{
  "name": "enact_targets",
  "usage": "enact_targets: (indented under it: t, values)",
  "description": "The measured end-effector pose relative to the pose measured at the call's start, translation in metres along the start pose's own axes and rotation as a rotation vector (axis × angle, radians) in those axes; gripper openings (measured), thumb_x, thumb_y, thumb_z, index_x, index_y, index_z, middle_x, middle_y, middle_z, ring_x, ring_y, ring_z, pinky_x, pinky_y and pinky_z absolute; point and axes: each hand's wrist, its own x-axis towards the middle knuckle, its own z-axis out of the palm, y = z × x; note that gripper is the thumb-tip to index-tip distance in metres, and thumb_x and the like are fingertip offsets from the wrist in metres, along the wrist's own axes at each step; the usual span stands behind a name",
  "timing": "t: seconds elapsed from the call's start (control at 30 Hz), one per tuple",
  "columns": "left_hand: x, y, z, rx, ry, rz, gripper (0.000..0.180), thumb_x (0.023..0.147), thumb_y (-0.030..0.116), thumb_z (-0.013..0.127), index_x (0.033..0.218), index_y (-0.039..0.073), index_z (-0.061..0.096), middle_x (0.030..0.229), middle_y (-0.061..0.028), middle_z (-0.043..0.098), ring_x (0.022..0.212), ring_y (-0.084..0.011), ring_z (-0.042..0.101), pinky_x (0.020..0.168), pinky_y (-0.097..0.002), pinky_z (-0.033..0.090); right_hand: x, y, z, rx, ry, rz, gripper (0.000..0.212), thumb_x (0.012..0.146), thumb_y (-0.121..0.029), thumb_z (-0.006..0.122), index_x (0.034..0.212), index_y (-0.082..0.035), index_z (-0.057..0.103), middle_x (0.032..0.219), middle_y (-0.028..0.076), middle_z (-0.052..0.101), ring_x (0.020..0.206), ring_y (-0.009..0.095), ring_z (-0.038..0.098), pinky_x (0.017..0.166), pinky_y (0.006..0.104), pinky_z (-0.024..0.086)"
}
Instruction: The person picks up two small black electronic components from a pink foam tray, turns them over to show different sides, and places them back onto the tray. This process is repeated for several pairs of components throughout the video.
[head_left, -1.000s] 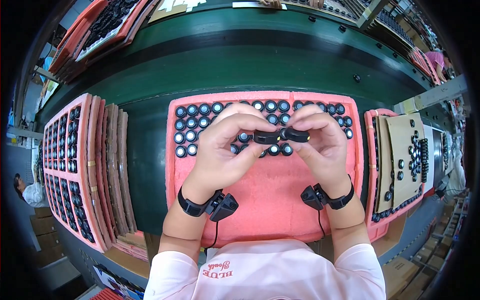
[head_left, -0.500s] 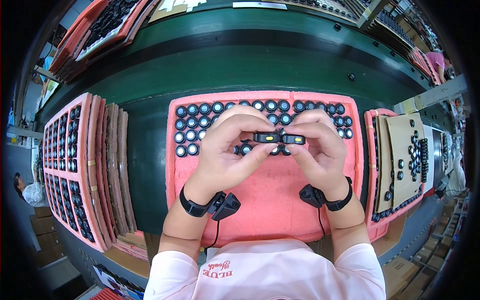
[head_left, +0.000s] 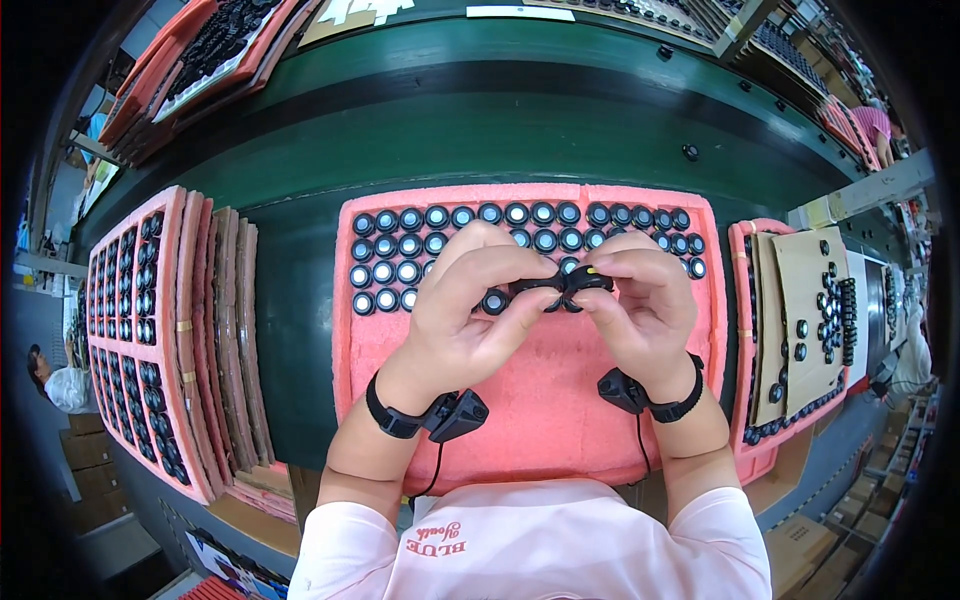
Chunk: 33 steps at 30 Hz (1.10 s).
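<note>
My left hand (head_left: 462, 305) and my right hand (head_left: 648, 305) meet above a pink foam tray (head_left: 540, 410). Pinched between the left thumb and fingers is a small black round part (head_left: 538, 284), mostly covered by the fingertips. A similar black round part (head_left: 590, 284) is gripped in the right hand, with a bit of yellow showing at its top edge. The two parts are side by side and seem to touch. Under and beyond my hands, rows of black discs with pale centres (head_left: 436, 217) fill the tray's far half; my hands hide some of them.
A stack of pink foam trays (head_left: 185, 330) leans at the left, its face full of black discs. On the right, brown cardboard (head_left: 800, 285) carries loose black parts. Beyond runs a green conveyor belt (head_left: 450, 130) with a few black parts (head_left: 690, 152) on it.
Both parts have been tilted in my fingers: their yellow marks faced me before, and now only a sliver shows on the right one. A black part on the belt has shifted left.
</note>
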Motion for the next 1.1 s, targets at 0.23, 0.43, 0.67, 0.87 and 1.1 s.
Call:
enact_targets:
  t: [0.23,0.43,0.67,0.87,1.1]
  values:
    - [0.0,0.0,-0.001,0.053,-0.037,0.015,0.026,0.074,-0.006,0.073,0.097,0.002,0.064,0.089,-0.0074,0.062,0.074,-0.0168,0.055,0.062,-0.0262,0.046,0.001,0.0,-0.008,-0.08,-0.127,-0.002,0.024,0.083,0.002,0.068,0.104,0.001,0.056,0.097,0.012,0.059,0.083,0.017,0.058,0.069,0.026,0.051]
    - [-0.001,-0.001,0.0,0.028,-0.014,-0.043,0.025,0.074,-0.005,0.073,0.096,0.002,0.064,0.085,-0.0073,0.06,0.073,-0.0163,0.055,0.062,-0.0259,0.045,0.0,0.0,-0.01,-0.1,-0.171,0.037,0.02,0.087,0.001,0.065,0.104,0.002,0.054,0.098,0.013,0.056,0.083,0.015,0.057,0.069,0.0251,0.052]
    - [-0.003,-0.004,0.001,-0.002,0.006,-0.066,0.024,0.075,-0.005,0.072,0.097,0.002,0.064,0.086,-0.0074,0.06,0.073,-0.0154,0.055,0.062,-0.0254,0.045,0.0,0.001,-0.011,-0.126,-0.194,0.019,0.022,0.086,0.002,0.064,0.106,0.003,0.056,0.101,0.012,0.056,0.082,0.014,0.057,0.069,0.0236,0.051]
    - [-0.003,-0.005,0.01,-0.148,0.07,-0.268,0.026,0.08,-0.004,0.069,0.105,0.001,0.06,0.094,-0.0057,0.06,0.08,-0.0111,0.058,0.064,-0.0241,0.048,0.006,-0.009,-0.018,-0.161,-0.066,0.246,0.025,0.085,0.004,0.063,0.109,0.004,0.058,0.1,0.01,0.057,0.088,0.016,0.059,0.073,0.0258,0.05]
    - [-0.012,-0.009,0.029,-0.362,-0.021,-0.494,0.026,0.086,-0.006,0.062,0.111,-0.002,0.056,0.1,-0.0054,0.057,0.087,-0.0103,0.06,0.071,-0.0222,0.052,-0.025,-0.012,-0.058,-0.696,-0.322,0.2,0.026,0.081,0.006,0.063,0.107,0.003,0.061,0.099,0.012,0.059,0.095,0.024,0.063,0.079,0.032,0.051]
